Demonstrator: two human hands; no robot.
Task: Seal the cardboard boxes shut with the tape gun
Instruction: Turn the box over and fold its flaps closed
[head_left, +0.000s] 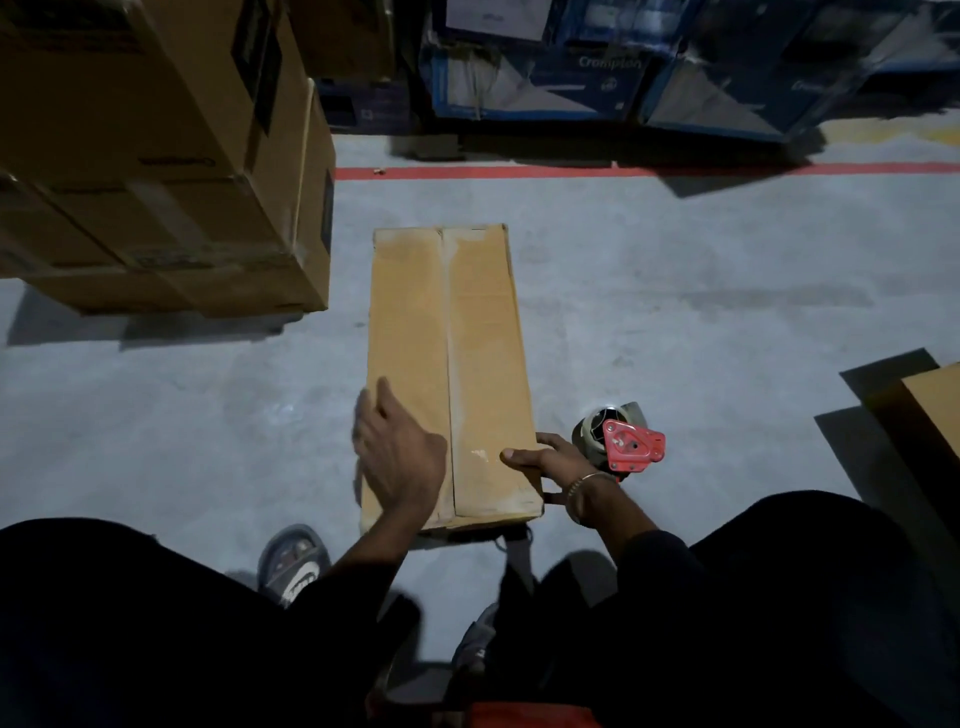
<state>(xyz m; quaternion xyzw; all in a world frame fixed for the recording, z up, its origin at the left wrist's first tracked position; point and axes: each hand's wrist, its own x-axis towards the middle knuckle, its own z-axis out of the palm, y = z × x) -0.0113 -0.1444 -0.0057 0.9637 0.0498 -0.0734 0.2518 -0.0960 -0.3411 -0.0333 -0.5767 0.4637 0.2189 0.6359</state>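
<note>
Box (467, 364): stiff, likely light. Left hand (400, 457) flat on flap, fingers spread; right hand (550, 460) gripping near corner; tape gun (623, 441) just beyond.

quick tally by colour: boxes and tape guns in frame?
Brown cardboard boxes: 4: long box under both hands, two-box stack, partial box at right edge.
Blue printed boxes: at least 3, blurred.
Red tape gun: 1.
Total: at least 8.
</note>
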